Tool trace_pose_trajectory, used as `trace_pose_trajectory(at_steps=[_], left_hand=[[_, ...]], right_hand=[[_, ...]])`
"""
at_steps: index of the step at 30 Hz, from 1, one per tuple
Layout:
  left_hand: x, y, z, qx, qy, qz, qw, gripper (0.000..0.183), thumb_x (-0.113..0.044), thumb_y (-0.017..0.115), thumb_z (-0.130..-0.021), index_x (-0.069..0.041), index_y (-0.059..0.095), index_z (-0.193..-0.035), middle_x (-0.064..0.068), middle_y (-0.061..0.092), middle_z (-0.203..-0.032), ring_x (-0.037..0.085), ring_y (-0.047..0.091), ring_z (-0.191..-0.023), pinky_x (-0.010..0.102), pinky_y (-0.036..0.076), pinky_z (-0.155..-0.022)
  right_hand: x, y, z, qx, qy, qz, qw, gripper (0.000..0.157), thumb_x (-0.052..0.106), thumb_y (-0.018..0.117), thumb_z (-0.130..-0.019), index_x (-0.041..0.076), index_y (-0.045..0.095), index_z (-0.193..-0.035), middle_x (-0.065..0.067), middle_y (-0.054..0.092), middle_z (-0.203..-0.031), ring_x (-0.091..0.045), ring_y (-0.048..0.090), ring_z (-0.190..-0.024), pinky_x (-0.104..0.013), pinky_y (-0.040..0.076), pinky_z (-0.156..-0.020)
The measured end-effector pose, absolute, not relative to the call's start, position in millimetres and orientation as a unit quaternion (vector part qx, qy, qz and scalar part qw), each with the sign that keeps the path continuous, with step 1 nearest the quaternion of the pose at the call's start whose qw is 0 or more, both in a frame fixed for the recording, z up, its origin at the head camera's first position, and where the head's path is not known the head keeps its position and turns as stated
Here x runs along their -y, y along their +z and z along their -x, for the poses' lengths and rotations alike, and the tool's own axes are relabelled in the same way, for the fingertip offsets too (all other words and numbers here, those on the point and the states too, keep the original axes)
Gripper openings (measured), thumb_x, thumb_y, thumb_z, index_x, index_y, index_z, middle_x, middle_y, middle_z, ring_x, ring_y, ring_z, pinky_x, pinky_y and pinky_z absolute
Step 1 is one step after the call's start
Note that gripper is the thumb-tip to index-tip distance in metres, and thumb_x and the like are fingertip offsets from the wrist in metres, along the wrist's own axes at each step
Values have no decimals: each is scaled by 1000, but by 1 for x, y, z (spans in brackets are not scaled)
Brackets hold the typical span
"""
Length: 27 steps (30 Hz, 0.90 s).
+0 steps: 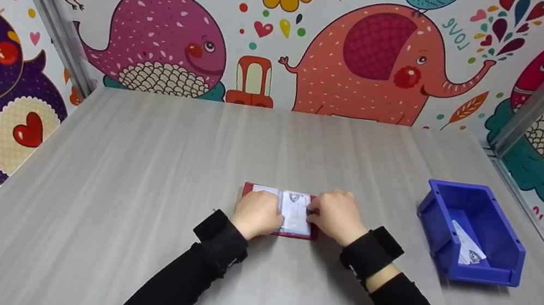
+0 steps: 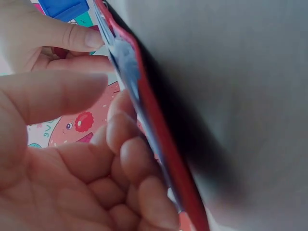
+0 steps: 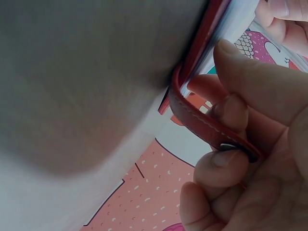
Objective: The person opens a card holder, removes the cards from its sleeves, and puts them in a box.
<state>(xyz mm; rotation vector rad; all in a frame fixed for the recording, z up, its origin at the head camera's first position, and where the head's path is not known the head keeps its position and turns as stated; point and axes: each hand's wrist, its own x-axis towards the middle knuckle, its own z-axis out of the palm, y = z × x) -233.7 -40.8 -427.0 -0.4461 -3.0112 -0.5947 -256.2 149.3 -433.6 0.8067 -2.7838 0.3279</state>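
Observation:
A small red card holder (image 1: 297,217) lies spread on the table, with pale printed cards or pages inside. My left hand (image 1: 257,213) rests on its left side, fingers loosely bent against the pages and thumb apart in the left wrist view. At the right edge, my right hand (image 1: 338,216) grips the holder. In the right wrist view, a stitched red strap (image 3: 202,122) with a dark snap runs among the right fingers, while the thumb (image 3: 250,72) touches the page edge. Part of the left page is hidden under the left hand.
A blue plastic bin (image 1: 484,273) stands to the right on the grey wood-grain table (image 1: 166,157). Inside it lies a white printed card (image 1: 466,244). Walls with cartoon animals (image 1: 369,69) enclose the back and sides, with metal posts at the corners.

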Motion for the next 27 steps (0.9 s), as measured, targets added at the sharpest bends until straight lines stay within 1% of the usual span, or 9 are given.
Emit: trace_pose_trajectory(at_steps=[5,10,16,23,27], left_hand=[[40,-425,233,970,-199,137,3,25,-15,67,-77,-11,50,-59,10,64,-73,31,64,-72,45,50,-65],[40,-423,234,970,-210,121,-18,21,-17,68,-79,-10,55,-63,10,65,-78,30,63,-74,45,50,-68],[38,-423,235,973,-202,104,-25,18,-19,70,-79,-8,60,-68,11,68,-83,31,65,-79,46,51,-70],[37,-424,236,969,-217,113,-29,15,-18,70,-77,-6,63,-73,12,69,-86,31,66,-79,46,51,-71],[37,-425,237,969,-214,116,-32,17,-19,71,-79,-5,63,-74,13,69,-87,32,66,-80,46,52,-73]], right_hand=[[-149,-434,255,945,110,-281,123,13,12,87,-70,11,78,-80,-4,72,-77,-30,60,-71,-42,39,-64],[-149,-435,256,945,110,-281,124,14,12,87,-70,11,79,-81,-4,72,-78,-30,61,-71,-42,39,-64],[-149,-435,256,945,111,-281,123,13,13,87,-71,11,79,-81,-5,72,-78,-31,62,-72,-43,40,-65],[-148,-434,255,946,109,-280,123,12,12,87,-71,11,79,-80,-5,71,-77,-31,62,-71,-43,40,-64],[-148,-434,255,947,107,-278,122,12,12,86,-71,11,79,-80,-5,71,-77,-31,62,-71,-43,40,-64]])
